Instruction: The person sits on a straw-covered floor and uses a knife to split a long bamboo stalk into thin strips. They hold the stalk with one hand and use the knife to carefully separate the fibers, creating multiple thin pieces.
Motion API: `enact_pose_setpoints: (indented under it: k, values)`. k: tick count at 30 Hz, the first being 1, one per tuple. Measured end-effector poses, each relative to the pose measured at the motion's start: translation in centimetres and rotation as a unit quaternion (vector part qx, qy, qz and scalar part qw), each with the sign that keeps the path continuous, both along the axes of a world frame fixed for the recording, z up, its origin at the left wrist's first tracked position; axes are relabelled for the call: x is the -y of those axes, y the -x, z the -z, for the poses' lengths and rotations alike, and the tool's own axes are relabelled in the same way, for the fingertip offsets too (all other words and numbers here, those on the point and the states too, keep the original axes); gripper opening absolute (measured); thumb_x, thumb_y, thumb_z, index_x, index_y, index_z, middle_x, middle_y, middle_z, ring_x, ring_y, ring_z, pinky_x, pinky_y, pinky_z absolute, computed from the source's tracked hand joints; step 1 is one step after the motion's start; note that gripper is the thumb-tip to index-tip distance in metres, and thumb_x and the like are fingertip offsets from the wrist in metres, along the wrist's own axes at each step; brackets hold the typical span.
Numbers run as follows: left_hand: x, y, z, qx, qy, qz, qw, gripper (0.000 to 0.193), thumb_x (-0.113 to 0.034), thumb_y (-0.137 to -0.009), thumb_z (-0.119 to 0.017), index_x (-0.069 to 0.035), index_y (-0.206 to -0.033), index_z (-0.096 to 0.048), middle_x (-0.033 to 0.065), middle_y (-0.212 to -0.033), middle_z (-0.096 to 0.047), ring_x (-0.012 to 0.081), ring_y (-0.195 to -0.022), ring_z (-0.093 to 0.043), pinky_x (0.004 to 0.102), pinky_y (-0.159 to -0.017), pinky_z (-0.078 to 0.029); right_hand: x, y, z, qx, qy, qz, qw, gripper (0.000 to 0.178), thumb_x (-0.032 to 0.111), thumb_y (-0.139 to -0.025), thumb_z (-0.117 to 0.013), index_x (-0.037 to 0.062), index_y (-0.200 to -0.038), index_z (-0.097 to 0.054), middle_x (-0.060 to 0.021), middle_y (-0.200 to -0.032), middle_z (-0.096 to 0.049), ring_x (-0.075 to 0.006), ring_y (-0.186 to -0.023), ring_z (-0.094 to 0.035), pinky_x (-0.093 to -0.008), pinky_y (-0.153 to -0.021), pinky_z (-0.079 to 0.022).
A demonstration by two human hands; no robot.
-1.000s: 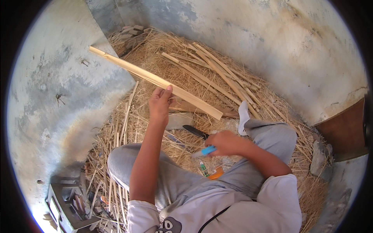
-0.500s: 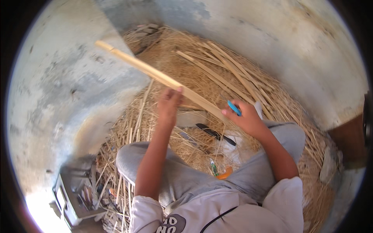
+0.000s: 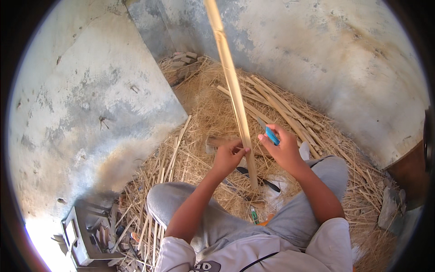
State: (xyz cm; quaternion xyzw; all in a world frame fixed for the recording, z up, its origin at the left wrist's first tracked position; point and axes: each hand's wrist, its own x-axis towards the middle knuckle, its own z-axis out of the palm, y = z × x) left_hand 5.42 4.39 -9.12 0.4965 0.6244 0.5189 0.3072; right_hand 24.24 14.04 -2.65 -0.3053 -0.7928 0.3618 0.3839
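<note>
A long, pale bamboo strip (image 3: 231, 77) stands nearly upright in front of me, leaning a little to the left at its far end. My left hand (image 3: 229, 157) pinches it near its lower part, between thumb and fingers. Just right of the strip, my right hand (image 3: 286, 149) grips a small knife (image 3: 272, 135) with a blue handle. Its short grey blade points up and left, apart from the strip. Below the hands, a dark, narrow tool (image 3: 272, 186) lies partly hidden behind the strip's lower end.
Bamboo strips (image 3: 287, 109) lie in a pile along the far right wall (image 3: 331, 68). Shavings (image 3: 204, 97) cover the floor around my crossed legs. A wooden block (image 3: 216, 142) sits behind my left hand. At lower left is a grey open box (image 3: 86, 242), and a stone (image 3: 389, 208) lies right.
The bamboo strip has swung from slanting far left to nearly upright. My left hand has moved right and nearer to me along with it. The knife's blade now shows, clear of the strip.
</note>
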Motion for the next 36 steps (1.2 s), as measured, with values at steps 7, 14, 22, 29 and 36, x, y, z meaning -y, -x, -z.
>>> enact_pose_setpoints:
  k: [7, 14, 22, 29, 36]
  values:
    - [1.2, -2.1, -0.8, -0.132, 0.036, 0.052, 0.989, 0.033, -0.02, -0.091, -0.074, -0.005, -0.121, -0.07, 0.0146, -0.093, -0.076, 0.0241, -0.081, -0.074, 0.0346, -0.073, -0.057, -1.5, 1.1, -1.0, -0.047, 0.068, 0.002, 0.997, 0.037, 0.034, -0.096, -0.069, -0.0016, -0.106, -0.068, -0.0031, -0.077, -0.064, -0.0101, -0.068, -0.054, -0.03, -0.061, -0.045]
    - [1.7, -1.9, -0.2, -0.177, 0.005, 0.045, 0.983, 0.039, -0.025, -0.09, -0.076, -0.002, -0.121, -0.065, 0.0158, -0.094, -0.075, 0.0267, -0.087, -0.075, 0.0376, -0.074, -0.058, -1.2, 2.0, -0.1, -0.054, 0.044, 0.004, 0.998, 0.03, 0.029, -0.096, -0.071, 0.0001, -0.093, -0.067, 0.0007, -0.062, -0.047, -0.0081, -0.059, -0.039, -0.0299, -0.054, -0.036]
    - [1.8, -1.9, -2.9, -0.161, -0.045, -0.049, 0.985, 0.044, -0.024, -0.088, -0.08, -0.003, -0.123, -0.063, 0.0105, -0.092, -0.075, 0.0175, -0.079, -0.072, 0.0294, -0.067, -0.054, 0.4, 2.4, -0.4, -0.07, 0.052, 0.021, 0.996, 0.028, 0.028, -0.097, -0.07, 0.0006, -0.091, -0.067, 0.0021, -0.062, -0.046, -0.0067, -0.06, -0.039, -0.0283, -0.055, -0.037]
    - [1.5, -1.0, -2.9, -0.107, -0.054, -0.063, 0.991, 0.034, -0.025, -0.09, -0.078, -0.003, -0.114, -0.068, 0.0095, -0.094, -0.075, 0.0163, -0.085, -0.073, 0.0294, -0.069, -0.055, 1.2, 2.7, 0.0, -0.077, 0.025, -0.013, 0.997, 0.028, 0.025, -0.097, -0.068, 0.001, -0.084, -0.062, -0.0058, -0.058, -0.047, -0.0118, -0.055, -0.042, -0.0334, -0.052, -0.037]
    - [1.6, -1.5, -4.3, -0.141, -0.103, -0.067, 0.982, 0.028, -0.018, -0.091, -0.077, -0.001, -0.113, -0.068, 0.0083, -0.097, -0.074, 0.0139, -0.086, -0.071, 0.0283, -0.07, -0.055, 1.5, 2.6, 0.4, -0.062, 0.037, -0.019, 0.997, 0.026, 0.024, -0.097, -0.069, 0.0007, -0.086, -0.064, 0.0004, -0.06, -0.044, -0.0068, -0.058, -0.038, -0.0295, -0.051, -0.034]
